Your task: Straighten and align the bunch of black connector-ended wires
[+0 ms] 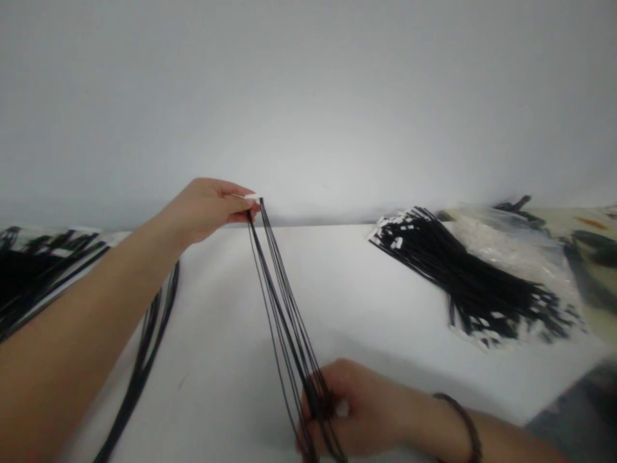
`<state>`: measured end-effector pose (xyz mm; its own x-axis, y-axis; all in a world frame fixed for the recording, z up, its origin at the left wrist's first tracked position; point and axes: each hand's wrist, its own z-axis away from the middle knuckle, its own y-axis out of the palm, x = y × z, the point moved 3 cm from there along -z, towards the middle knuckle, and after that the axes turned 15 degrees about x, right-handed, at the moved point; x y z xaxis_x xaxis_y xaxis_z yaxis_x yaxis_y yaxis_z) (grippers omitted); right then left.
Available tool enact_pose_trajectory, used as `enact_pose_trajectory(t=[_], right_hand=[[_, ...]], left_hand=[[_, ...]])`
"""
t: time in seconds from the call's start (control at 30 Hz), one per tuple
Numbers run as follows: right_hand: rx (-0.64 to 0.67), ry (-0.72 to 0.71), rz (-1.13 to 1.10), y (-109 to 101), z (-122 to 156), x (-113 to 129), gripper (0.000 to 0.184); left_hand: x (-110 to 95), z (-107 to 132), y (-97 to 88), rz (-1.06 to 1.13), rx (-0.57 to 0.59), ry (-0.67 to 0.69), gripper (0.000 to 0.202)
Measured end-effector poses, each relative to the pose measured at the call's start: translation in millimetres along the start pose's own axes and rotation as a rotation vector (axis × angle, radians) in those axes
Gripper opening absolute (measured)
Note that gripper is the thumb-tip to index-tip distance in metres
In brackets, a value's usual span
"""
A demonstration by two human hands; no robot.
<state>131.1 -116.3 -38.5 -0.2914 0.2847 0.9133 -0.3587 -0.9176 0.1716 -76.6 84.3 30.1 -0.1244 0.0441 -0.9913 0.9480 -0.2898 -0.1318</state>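
Observation:
Black cables (284, 302) with a white connector (252, 196) at their upper end stretch between my two hands above the white table. My left hand (212, 202) pinches the white connector between thumb and fingers. Lower down, my right hand (347, 408) is closed round the same cables, which fan out slightly before reaching it. A small pale spot shows at the right fingers; I cannot make out what it is. The cables' lower ends run out of view at the bottom edge.
A thick pile of black cables with white connectors (463, 263) lies to the right, beside a clear plastic bag (515, 241). More black cables (43, 270) lie at the far left, and a loose strand bundle (144, 360) curves below my left forearm. A pale wall (308, 96) stands behind the table.

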Motion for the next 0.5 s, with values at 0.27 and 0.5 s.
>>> enact_pose_trajectory(t=[0.27, 0.5], right_hand=[[0.044, -0.019, 0.263, -2, 8, 5, 0.029], [0.054, -0.085, -0.097, -8, 5, 5, 0.029]], left_hand=[[11, 0, -0.5, -0.351, 0.155, -0.142, 0.029], [23, -6, -2.2, -0.967, 0.281, -0.27, 0.031]])
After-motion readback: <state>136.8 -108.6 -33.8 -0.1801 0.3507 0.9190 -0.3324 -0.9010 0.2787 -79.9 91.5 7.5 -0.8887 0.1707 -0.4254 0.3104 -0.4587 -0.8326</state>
